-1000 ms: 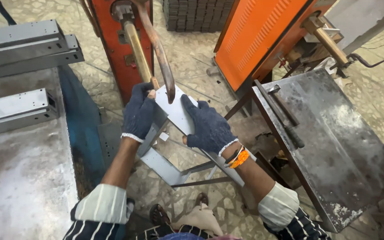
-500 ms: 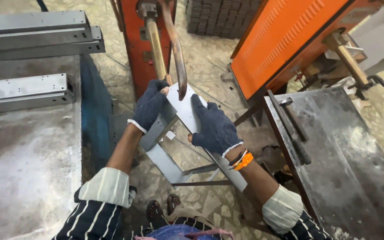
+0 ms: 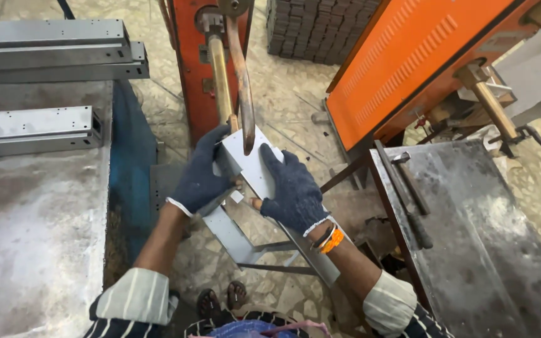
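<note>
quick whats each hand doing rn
Left hand: closed on the grey sheet-metal part.
Right hand: closed on the same part, fingers spread over its top.

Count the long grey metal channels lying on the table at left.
3. Two channels are stacked at the table's far edge: the upper one, the lower one under it. A third lies nearer, alone. More may lie beyond the frame's left edge.

Both gloves, on the left hand point(image 3: 200, 178) and the right hand point(image 3: 292, 191), are dark blue with white cuffs. The metal piece point(image 3: 255, 166) is pale grey. The sleeves point(image 3: 134, 300) are white with dark stripes, the wristband point(image 3: 332, 240) is orange, and the machine point(image 3: 195, 69) is red-orange.
</note>
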